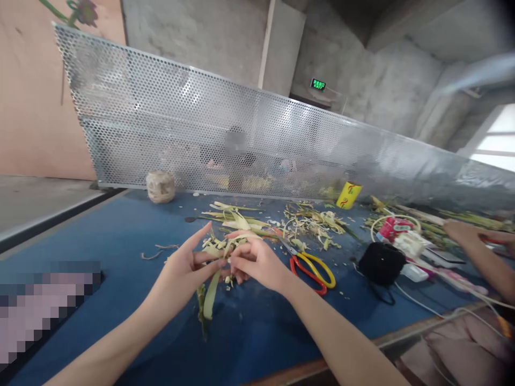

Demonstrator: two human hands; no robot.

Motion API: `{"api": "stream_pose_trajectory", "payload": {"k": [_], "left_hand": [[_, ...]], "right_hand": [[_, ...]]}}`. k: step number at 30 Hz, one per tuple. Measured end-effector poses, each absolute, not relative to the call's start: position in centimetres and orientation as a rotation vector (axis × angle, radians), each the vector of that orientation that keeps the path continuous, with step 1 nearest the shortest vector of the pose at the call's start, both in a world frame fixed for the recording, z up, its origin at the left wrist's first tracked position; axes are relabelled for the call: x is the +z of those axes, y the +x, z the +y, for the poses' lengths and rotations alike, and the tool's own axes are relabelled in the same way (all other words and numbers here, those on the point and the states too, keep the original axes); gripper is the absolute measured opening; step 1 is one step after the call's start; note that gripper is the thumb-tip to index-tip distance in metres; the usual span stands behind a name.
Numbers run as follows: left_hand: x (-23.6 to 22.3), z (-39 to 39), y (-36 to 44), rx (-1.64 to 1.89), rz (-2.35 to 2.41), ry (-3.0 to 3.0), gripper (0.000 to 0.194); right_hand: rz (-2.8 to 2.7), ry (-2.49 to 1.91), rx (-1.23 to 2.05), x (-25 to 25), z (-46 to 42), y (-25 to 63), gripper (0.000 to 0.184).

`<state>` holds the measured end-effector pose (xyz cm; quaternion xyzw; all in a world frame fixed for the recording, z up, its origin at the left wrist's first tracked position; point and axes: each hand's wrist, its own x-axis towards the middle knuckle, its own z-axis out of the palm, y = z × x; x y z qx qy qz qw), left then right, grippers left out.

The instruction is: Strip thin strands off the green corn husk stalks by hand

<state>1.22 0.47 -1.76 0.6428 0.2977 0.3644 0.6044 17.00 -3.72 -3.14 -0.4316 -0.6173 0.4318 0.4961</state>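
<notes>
In the middle of the blue table, my left hand point(185, 268) is closed with thumb and fingers pinched on a bundle of pale green plant strips point(211, 297), its index finger stretched up. My right hand point(259, 261) meets it from the right, thumb and fingers also pinched on the strips. A long flat leaf and a darker stalk hang below my hands; the fingers hide part of the bundle. Just right of my right hand lie scissors point(314, 269) with red and yellow handles. More cut strips point(241, 219) lie behind my hands.
A heap of plant scraps point(317, 222) lies before the perforated metal screen point(193, 123). A wrapped roll point(160, 186) and a yellow can-shaped object point(349, 195) stand along it. At right are a black pouch point(381, 263), cables, a phone point(444, 257) and another person's hand point(462, 231).
</notes>
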Motion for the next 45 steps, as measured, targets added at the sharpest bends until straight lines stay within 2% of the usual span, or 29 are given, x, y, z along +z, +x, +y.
{"api": "stream_pose_trajectory", "payload": {"k": [4, 12, 14, 18, 22, 27, 36, 41, 45], "left_hand": [[-1.7, 0.5, 1.2, 0.870, 0.717, 1.463, 0.089], [-1.8, 0.7, 1.5, 0.811, 0.809, 1.339, 0.073], [-1.9, 0.7, 1.4, 0.782, 0.797, 1.312, 0.068], [-2.0, 0.8, 1.3, 0.766, 0.780, 1.258, 0.062], [-1.8, 0.6, 1.2, 0.779, 0.801, 1.225, 0.063], [-1.5, 0.2, 1.4, 0.803, 0.816, 1.220, 0.056], [-1.8, 0.3, 1.4, 0.794, 0.773, 1.172, 0.056], [-1.7, 0.3, 1.2, 0.792, 0.739, 1.156, 0.059], [-1.6, 0.3, 1.3, 0.897, 0.726, 1.173, 0.060]], "right_hand": [[-1.538, -1.097, 0.904, -3.7, -3.2, 17.2, 0.011], [-1.865, -1.268, 0.467, -4.0, -4.2, 17.0, 0.007], [-1.955, -1.253, 0.385, -3.8, -4.7, 17.0, 0.010], [-2.099, -1.172, 0.224, -3.4, -5.2, 17.1, 0.033], [-2.177, -1.067, 0.080, -3.5, -5.0, 17.0, 0.031], [-2.186, -0.992, 0.085, -3.8, -4.7, 17.0, 0.018], [-2.196, -1.006, 0.139, -4.0, -4.4, 17.2, 0.016], [-2.009, -1.023, 0.274, -3.8, -4.4, 17.0, 0.008], [-1.786, -1.089, 0.493, -3.7, -4.3, 16.9, 0.009]]}}
